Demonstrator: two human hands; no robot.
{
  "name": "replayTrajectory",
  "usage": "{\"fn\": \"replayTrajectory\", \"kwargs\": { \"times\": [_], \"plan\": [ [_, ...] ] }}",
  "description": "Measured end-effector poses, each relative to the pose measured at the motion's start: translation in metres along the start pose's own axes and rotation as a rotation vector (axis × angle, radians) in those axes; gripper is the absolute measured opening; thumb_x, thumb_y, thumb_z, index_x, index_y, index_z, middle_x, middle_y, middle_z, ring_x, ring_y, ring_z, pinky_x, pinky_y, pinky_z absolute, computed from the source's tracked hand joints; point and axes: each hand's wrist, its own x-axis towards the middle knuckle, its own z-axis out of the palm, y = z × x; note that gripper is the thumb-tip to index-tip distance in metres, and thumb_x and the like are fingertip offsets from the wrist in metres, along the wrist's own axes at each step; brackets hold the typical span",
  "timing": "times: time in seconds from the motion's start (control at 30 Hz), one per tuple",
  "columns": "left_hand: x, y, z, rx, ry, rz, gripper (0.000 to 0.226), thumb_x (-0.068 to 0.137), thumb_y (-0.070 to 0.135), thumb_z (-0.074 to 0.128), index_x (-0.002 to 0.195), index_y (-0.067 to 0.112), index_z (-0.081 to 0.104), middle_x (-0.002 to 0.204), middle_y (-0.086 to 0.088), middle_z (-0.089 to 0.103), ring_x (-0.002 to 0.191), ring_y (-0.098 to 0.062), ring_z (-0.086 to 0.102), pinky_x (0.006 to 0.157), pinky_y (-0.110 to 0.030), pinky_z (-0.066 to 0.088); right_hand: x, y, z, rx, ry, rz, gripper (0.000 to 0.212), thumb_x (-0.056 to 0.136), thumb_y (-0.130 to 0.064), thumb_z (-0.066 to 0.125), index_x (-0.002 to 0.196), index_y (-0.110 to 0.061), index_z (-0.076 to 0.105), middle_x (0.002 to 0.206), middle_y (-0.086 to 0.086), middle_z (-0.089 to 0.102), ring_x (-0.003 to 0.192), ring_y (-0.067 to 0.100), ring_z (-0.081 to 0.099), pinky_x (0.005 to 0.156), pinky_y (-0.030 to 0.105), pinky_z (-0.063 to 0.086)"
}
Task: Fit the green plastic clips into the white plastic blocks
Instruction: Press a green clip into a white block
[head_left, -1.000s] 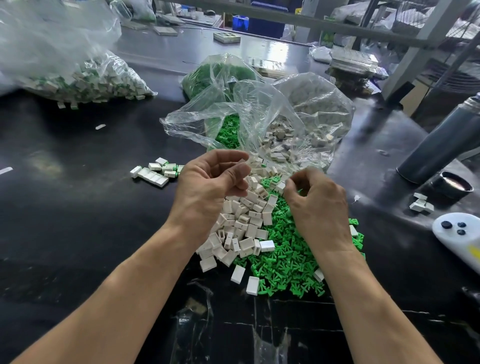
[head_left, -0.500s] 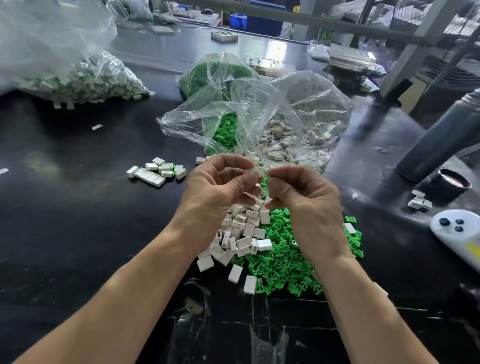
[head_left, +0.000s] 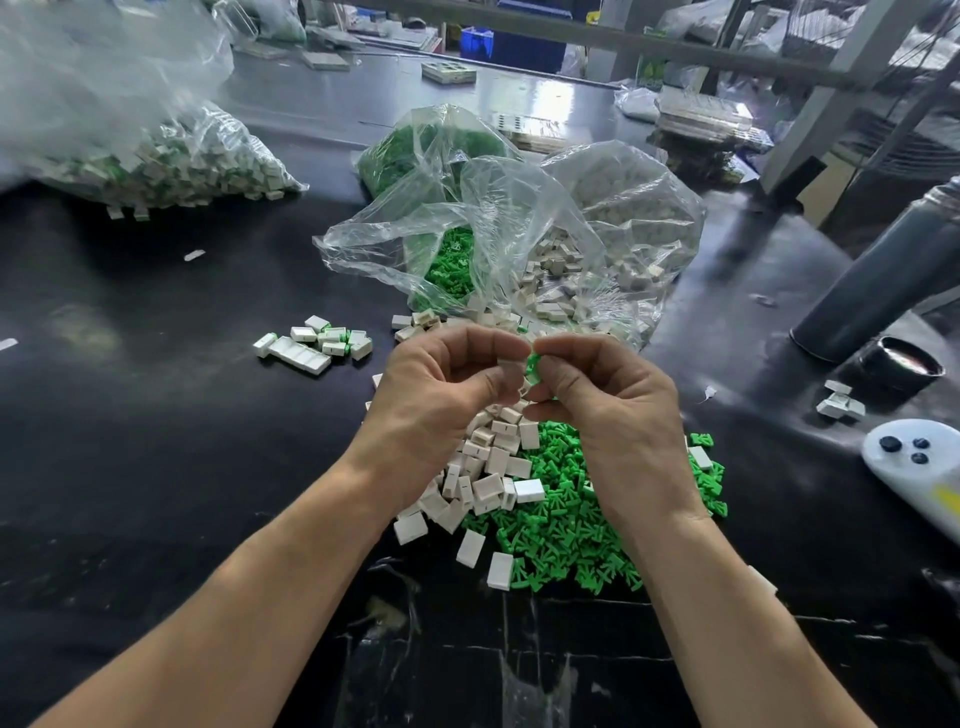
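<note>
left hand (head_left: 441, 395) pinches small white plastic block (head_left: 522, 387) | right hand (head_left: 608, 400) pinches green plastic clip (head_left: 533, 362) | clip touching block's right, above counter (head_left: 156, 441)

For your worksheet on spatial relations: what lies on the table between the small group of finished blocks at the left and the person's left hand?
Nothing: in the head view, bare black table separates the finished blocks from the left hand.

Glossy black tabletop (head_left: 156, 415), crinkled clear plastic bags (head_left: 519, 218), matt green clips (head_left: 571, 519), white plastic blocks (head_left: 488, 467).
</note>
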Motion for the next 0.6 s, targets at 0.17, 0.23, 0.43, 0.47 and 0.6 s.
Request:
{"fn": "replayTrajectory", "kwargs": {
  "times": [0.17, 0.23, 0.43, 0.47, 0.6],
  "plan": [
    [-0.001, 0.0014, 0.0016, 0.072, 0.027, 0.037, 0.02, 0.09, -0.007, 0.07, 0.104, 0.008, 0.074, 0.098, -0.007, 0.078, 0.088, -0.019, 0.074, 0.081, -0.025, 0.059, 0.0005, 0.0006, -0.0006, 0.012, -0.012, 0.028, 0.014, 0.094, -0.004, 0.071, 0.097, -0.015, 0.079, 0.079, 0.004, 0.074, 0.071, 0.017, 0.07, 0.065, 0.029, 0.061],
    [-0.0021, 0.0019, 0.0023, 0.091, 0.037, 0.055, 0.025, 0.09, -0.009, 0.07, 0.106, 0.009, 0.073, 0.098, -0.008, 0.077, 0.086, -0.017, 0.073, 0.082, -0.024, 0.059, 0.0006, 0.0004, -0.0008, 0.008, -0.009, 0.044, 0.014, 0.094, -0.003, 0.072, 0.095, -0.016, 0.079, 0.077, 0.005, 0.074, 0.068, 0.018, 0.07, 0.064, 0.028, 0.06],
    [-0.0033, 0.0004, 0.002, 0.203, 0.021, 0.098, 0.028, 0.091, -0.009, 0.068, 0.106, 0.015, 0.072, 0.099, 0.0, 0.076, 0.092, -0.019, 0.072, 0.087, -0.029, 0.059, 0.0017, 0.0008, -0.0032, 0.007, 0.003, 0.079, 0.01, 0.092, -0.004, 0.075, 0.1, -0.009, 0.074, 0.075, 0.004, 0.073, 0.063, 0.02, 0.07, 0.062, 0.03, 0.061],
    [-0.0038, -0.0001, 0.002, 0.225, 0.019, 0.107, 0.028, 0.091, -0.008, 0.068, 0.106, 0.015, 0.072, 0.099, 0.001, 0.076, 0.093, -0.018, 0.072, 0.087, -0.029, 0.059, 0.0019, 0.001, -0.0036, 0.014, 0.003, 0.087, 0.01, 0.091, -0.003, 0.075, 0.1, -0.008, 0.074, 0.074, 0.005, 0.073, 0.063, 0.02, 0.069, 0.061, 0.029, 0.061],
    [-0.0058, -0.0009, 0.0035, 0.303, 0.016, 0.129, 0.027, 0.092, -0.007, 0.068, 0.108, 0.015, 0.073, 0.101, 0.001, 0.076, 0.094, -0.018, 0.072, 0.089, -0.036, 0.06, 0.0026, 0.0034, -0.0039, 0.027, -0.02, 0.121, 0.012, 0.091, -0.002, 0.075, 0.101, -0.007, 0.073, 0.075, 0.006, 0.072, 0.064, 0.019, 0.069, 0.06, 0.03, 0.061]
  ]
}}
